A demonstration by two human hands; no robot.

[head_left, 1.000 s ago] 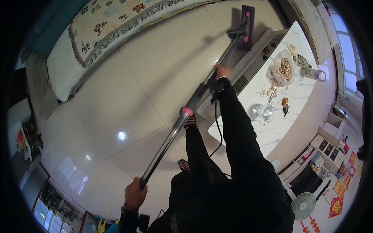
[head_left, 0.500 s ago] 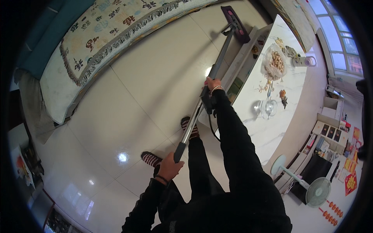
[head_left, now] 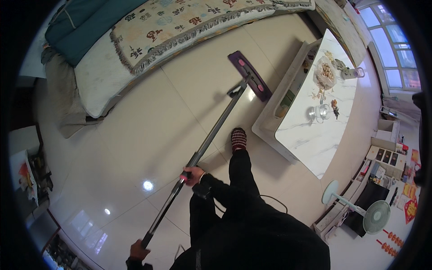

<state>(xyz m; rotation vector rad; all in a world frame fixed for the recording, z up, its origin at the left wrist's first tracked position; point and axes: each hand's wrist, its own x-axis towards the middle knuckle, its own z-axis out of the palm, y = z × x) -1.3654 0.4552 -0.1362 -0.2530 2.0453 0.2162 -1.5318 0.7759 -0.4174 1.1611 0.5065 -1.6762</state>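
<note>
Left of the tabletop's [head_left: 302, 137] left edge, a mop [head_left: 215, 126], probably light and stiff; left hand [head_left: 138, 250] grips its end, right hand [head_left: 192, 176] its lower middle, likely sound holds.

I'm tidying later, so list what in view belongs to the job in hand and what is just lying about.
In the job:
long grey metal pole, in the left grip and right grip
flat rectangular purple mop head at its far end

Lying about:
clear plastic bag of tan nuts on the white marble-patterned table
clear glass vessel, also there
</note>
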